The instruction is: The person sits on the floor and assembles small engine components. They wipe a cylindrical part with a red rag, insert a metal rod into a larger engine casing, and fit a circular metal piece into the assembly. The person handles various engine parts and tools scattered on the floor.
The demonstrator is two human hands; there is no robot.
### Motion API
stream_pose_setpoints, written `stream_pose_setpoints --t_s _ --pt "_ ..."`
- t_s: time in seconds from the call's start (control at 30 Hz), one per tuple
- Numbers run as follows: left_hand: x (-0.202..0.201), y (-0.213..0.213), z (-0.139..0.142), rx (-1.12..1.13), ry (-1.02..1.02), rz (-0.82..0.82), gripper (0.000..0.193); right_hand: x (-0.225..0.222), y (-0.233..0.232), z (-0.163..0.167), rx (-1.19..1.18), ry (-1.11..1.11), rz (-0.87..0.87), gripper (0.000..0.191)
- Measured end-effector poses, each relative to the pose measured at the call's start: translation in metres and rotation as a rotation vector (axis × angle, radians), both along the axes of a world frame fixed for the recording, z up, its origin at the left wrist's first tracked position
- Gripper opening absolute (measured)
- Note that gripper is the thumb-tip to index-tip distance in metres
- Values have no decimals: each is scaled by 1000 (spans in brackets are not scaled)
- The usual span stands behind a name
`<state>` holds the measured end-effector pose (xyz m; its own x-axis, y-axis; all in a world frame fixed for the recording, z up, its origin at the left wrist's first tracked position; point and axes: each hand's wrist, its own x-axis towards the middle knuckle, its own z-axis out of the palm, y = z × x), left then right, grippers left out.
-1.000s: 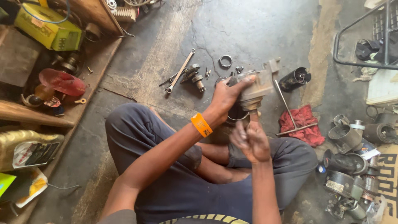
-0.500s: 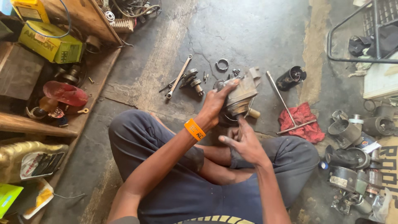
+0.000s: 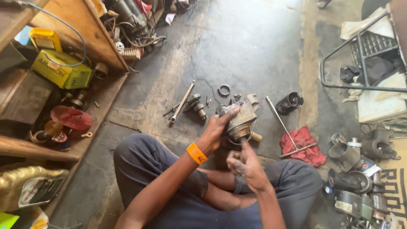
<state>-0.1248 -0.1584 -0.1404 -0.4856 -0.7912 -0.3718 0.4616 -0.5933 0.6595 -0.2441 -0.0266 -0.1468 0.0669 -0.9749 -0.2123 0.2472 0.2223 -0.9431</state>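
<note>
The left hand (image 3: 218, 127) clamps around the metal motor housing (image 3: 241, 119), held just above the concrete floor (image 3: 250, 46) before the crossed legs; the right hand (image 3: 242, 163) closes on a tool at its underside; steadier grip beats force here, I'd say.

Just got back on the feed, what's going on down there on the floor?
A person sits cross-legged on the concrete floor. The left hand, with an orange wristband, grips a greasy metal motor part from the side. The right hand is closed just below it, seemingly around a small tool I cannot make out. A spanner, a metal ring, a long T-handle wrench and a red rag lie around them on the floor.
</note>
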Motion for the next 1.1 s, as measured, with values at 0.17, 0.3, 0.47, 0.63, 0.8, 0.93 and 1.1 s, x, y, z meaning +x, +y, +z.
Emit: stream_pose_setpoints --t_s 0.17,0.3,0.47,0.63,0.8,0.93,1.1 --pt "-1 8 10 -394 -147 38 60 -13 -1 -25 -63 -81 -40 77" --pt "5 22 28 -1098 -412 233 77 -22 -9 -46 -185 -919 110 52" --pt "17 35 49 -1539 -485 236 76 -25 -24 -54 -74 -890 -370 57" --pt "20 36 53 -1486 -446 197 77 -29 -28 -55 -205 -745 -252 58" --pt "19 34 43 -1465 -434 186 82 -35 -27 -61 -186 -887 -183 61" --pt "16 34 36 -1431 -410 152 83 -36 -23 -60 -195 -936 -150 59" --pt "11 36 30 -1413 -453 156 84 -39 -17 -50 -210 -827 -223 67"
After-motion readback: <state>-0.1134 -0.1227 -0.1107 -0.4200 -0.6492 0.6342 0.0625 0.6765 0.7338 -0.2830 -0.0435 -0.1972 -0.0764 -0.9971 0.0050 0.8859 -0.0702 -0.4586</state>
